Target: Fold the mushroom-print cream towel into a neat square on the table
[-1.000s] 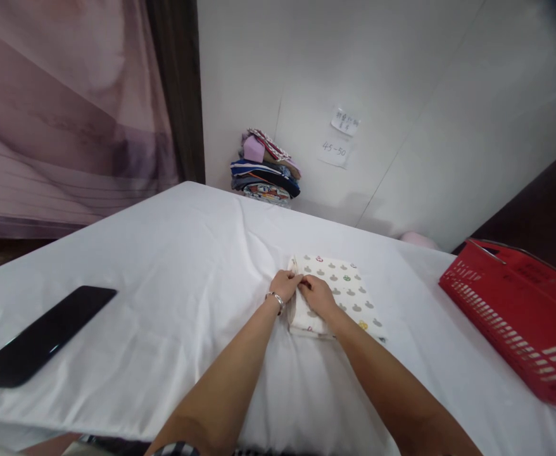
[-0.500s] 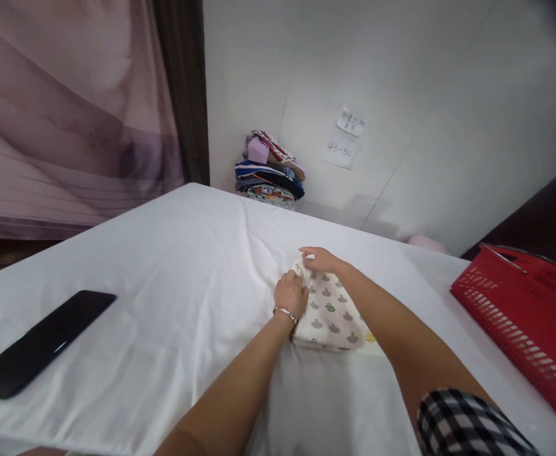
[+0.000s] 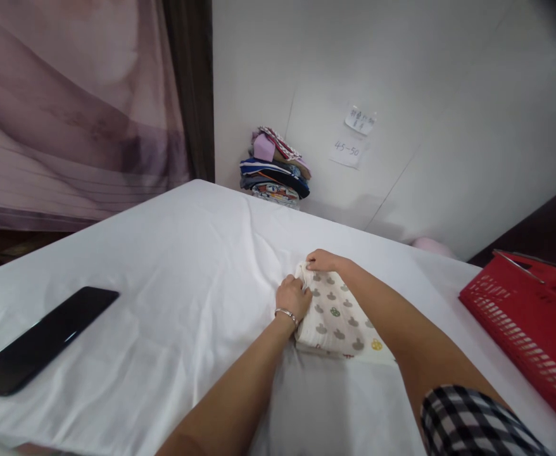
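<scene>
A folded cream cloth (image 3: 332,316) printed with grey, green and yellow motifs lies on the white-covered table (image 3: 164,253); whether it is a garment I cannot tell. My left hand (image 3: 293,296), with a silver bangle at the wrist, has its fingers curled on the cloth's left edge near the far corner. At the far edge my right hand (image 3: 323,259) pinches the cloth between thumb and fingers. Part of the cloth's right side is hidden under my right forearm.
A black flat slab (image 3: 45,339) lies at the left. On the right stands a red plastic basket (image 3: 525,323). Beyond the far edge, a stack of folded clothes (image 3: 275,168) rests against the wall, near paper notes (image 3: 347,152). A pink curtain (image 3: 78,114) hangs at left.
My right hand's fingers have closed on the cloth's far edge, having been more spread before. My left hand stays at the left edge. The view has shifted slightly.
</scene>
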Demonstrator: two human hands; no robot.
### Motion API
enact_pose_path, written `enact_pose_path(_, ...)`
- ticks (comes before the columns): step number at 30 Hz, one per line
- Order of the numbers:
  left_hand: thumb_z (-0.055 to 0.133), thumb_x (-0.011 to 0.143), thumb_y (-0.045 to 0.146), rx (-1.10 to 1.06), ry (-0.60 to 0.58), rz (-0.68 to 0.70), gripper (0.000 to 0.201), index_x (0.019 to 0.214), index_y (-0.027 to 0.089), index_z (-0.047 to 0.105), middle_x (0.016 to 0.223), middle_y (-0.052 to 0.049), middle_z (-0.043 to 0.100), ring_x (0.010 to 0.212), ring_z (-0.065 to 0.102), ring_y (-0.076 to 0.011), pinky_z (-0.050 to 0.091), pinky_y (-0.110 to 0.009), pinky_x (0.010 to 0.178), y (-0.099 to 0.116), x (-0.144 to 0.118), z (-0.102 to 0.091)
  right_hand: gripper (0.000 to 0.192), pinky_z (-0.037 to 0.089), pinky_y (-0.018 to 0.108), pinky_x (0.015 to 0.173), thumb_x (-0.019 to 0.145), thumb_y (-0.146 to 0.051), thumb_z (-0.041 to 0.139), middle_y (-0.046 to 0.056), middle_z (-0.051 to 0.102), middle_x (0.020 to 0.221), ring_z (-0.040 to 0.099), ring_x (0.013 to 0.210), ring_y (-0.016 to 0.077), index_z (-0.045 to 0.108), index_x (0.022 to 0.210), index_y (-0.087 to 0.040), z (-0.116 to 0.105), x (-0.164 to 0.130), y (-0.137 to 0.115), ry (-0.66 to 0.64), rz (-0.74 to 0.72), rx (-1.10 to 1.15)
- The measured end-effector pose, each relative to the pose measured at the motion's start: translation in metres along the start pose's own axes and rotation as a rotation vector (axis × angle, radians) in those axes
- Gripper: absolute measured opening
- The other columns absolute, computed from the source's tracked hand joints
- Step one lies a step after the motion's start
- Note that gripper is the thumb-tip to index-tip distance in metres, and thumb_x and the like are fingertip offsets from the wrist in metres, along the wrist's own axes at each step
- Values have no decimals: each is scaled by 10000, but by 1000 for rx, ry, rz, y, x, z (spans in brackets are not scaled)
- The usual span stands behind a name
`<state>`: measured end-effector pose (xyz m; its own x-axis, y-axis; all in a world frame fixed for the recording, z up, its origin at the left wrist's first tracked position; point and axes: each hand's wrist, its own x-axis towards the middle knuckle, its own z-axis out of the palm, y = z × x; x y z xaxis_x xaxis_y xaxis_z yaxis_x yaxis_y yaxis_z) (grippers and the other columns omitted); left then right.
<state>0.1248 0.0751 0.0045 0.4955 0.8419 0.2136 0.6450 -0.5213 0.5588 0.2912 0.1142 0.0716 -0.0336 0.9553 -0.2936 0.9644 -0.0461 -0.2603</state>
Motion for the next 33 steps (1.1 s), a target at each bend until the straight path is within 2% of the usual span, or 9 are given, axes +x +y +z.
enact_pose_path(5,493,780,292,4,8,-2,156,719,185,587,821,-49,528,838,511,-177,389,-285,715,-1,0,1,292,391,190,638,637,-164,599,34,666,912,575,791,149,661,922,-162,-1,9,-7,-19,34,-48)
enact_pose_path(11,498,770,288,-10,1,-12,151,695,186,580,820,-45,529,838,517,-172,388,-279,719,0,-1,0,299,408,199,631,593,-154,647,49,668,946,589,804,166,663,892,-163,-6,9,-11,-46,76,-63)
enact_pose_path(17,506,765,299,-49,-4,-16,155,681,186,571,815,-40,532,828,525,-167,395,-274,716,0,-1,-2,165,382,195,540,573,-127,653,-2,664,754,565,661,133,652,727,-185,-7,6,-11,-39,76,-20)
enact_pose_path(20,516,755,286,-69,-5,-30,139,674,186,570,811,-37,533,827,528,-164,397,-270,722,1,0,-4,164,374,186,543,580,-120,650,-7,644,750,545,664,120,628,733,-173,-7,4,-7,24,56,16)
enact_pose_path(24,517,749,287,-134,-15,-93,150,650,186,568,785,-24,537,762,536,-142,398,-253,700,2,1,-7,154,372,193,596,678,-159,593,0,625,803,528,716,119,597,832,-165,-1,3,-2,169,30,62)
enact_pose_path(30,453,786,328,-98,-74,-156,242,663,183,602,820,-39,569,741,556,-151,397,-269,676,-2,3,-8,213,390,224,681,791,-236,522,4,623,881,544,779,138,554,1000,-207,35,3,5,285,30,115)
enact_pose_path(33,444,789,341,-52,-91,-152,254,703,179,621,856,-54,578,775,566,-166,401,-280,694,-3,3,-6,270,396,252,758,832,-335,500,20,625,966,551,865,161,535,1076,-227,44,-1,11,372,47,108)
